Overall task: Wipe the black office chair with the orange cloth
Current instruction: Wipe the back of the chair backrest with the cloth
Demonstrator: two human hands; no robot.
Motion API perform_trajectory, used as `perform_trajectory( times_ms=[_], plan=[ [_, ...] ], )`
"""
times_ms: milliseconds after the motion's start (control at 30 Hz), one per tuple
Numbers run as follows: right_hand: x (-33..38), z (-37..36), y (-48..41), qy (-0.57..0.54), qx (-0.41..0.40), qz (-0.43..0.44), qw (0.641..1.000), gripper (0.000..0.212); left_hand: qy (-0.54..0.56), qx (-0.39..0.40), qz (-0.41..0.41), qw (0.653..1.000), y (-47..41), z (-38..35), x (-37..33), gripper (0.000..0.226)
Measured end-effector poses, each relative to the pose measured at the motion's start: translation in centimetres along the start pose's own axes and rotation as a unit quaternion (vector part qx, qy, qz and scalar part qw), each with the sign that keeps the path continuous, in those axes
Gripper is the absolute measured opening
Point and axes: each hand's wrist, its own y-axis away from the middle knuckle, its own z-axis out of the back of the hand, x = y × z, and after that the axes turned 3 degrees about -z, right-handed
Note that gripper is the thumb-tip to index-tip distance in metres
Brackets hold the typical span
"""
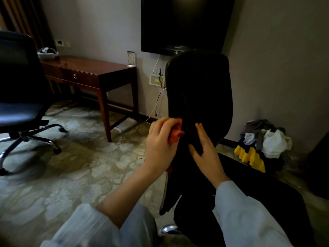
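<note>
1. The left hand [160, 139] is curled round a crumpled orange cloth [175, 134] and grips it. The cloth bulges out past the fingers on the side facing the chair.
2. The cloth sits against the left edge of the lower backrest of the black padded office chair [201, 90], which stands directly in front of the person.
3. Just right of the grip, the right hand [206, 150] lies on the same backrest, fingers straight and the thumb spread apart, holding nothing.
4. Below the grip, both forearms come out of pale, pushed-up sleeves [240, 211].
5. Well to the left of the grip, a second black swivel chair with a chrome star base [19, 86] stands on the pale patterned carpet [71, 166].
6. Beyond the grip and to its left, a red-brown wooden desk with one drawer [89, 72] stands against the wall; above the grip hangs a black flat screen [185, 24].
7. Far to the right of the grip, a heap of grey and white clothes [265, 139] lies on the floor by the wall — a ridged yellow piece [249, 155] sits at its near edge.
</note>
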Motion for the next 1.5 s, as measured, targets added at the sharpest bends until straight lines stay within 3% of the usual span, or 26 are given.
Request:
perform_trajectory(
  times_ms=[100, 267, 567, 833, 1100, 1333, 1433, 1500],
  plan=[
    [-0.3, -0.2, 0.1, -0.04, 0.011, -0.008, 0.999, 0.072, -0.041, -0.056, -0.022, 0.997, -4.7, -1.1, -0.9, 0.033],
    [0.1, 0.0, 0.5, -0.036, 0.006, 0.01, 0.999, 0.075, -0.17, -0.063, -0.096, 0.979, -5.6, -3.6, -0.3, 0.021],
    [-0.8, -0.2, 0.1, -0.003, -0.001, 0.008, 1.0, 0.08, -0.173, 0.146, -0.222, 0.948, -0.8, -1.5, 1.9, 0.033],
    [-0.2, -0.4, 0.7, 0.007, -0.01, 0.005, 1.0, 0.075, -0.199, -0.016, -0.174, 0.964, -5.1, -2.4, 1.7, 0.018],
    [-0.1, -0.1, 0.5, 0.012, 0.002, -0.009, 1.0, 0.075, -0.179, -0.084, -0.109, 0.974, -5.7, -3.1, 1.0, 0.015],
    [0.0, -0.2, 0.6, 0.011, -0.003, 0.0, 1.0, 0.079, -0.119, 0.078, -0.209, 0.968, 0.6, -2.1, 4.2, 0.025],
    [0.1, -0.3, 0.9, 0.015, -0.016, 0.004, 1.0, 0.076, -0.101, 0.158, -0.204, 0.961, 3.5, -1.7, 5.1, 0.029],
    [0.1, -0.5, 1.1, 0.021, -0.02, 0.004, 1.0, 0.073, -0.072, 0.164, -0.174, 0.968, 4.0, -1.2, 5.3, 0.029]
  ],
)
